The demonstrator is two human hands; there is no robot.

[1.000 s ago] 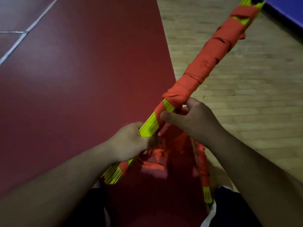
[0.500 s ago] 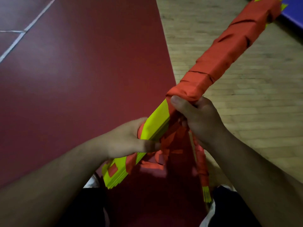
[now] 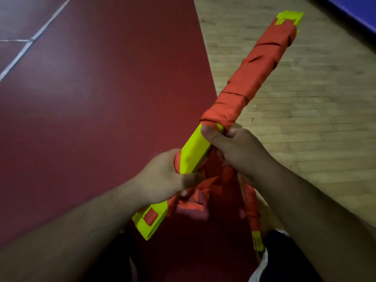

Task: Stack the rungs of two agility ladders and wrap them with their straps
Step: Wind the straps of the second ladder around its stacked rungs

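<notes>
I am working the next turn of the strap (image 3: pixel 250 78) down the stack of rungs (image 3: pixel 195 151), which is slanting up and away from me over the edge between the red floor (image 3: pixel 101 98) and the wooden floor (image 3: pixel 305 119). The far half is wrapped and the near half is bare yellow. To do this well, I think each new turn should be overlapping the last one and pulled snug, with the rungs squared so none are sliding out, and the loose strap (image 3: pixel 200 195) hanging below should be feeding in flat, not twisted.

My left hand (image 3: pixel 162 178) is clenching the bare lower part of the stack. My right hand (image 3: pixel 238 149) is grasping the stack just below the wrap's edge, thumb pressing the yellow face, fingers curled beneath. I cannot tell whether those fingers are also pinching strap.
</notes>
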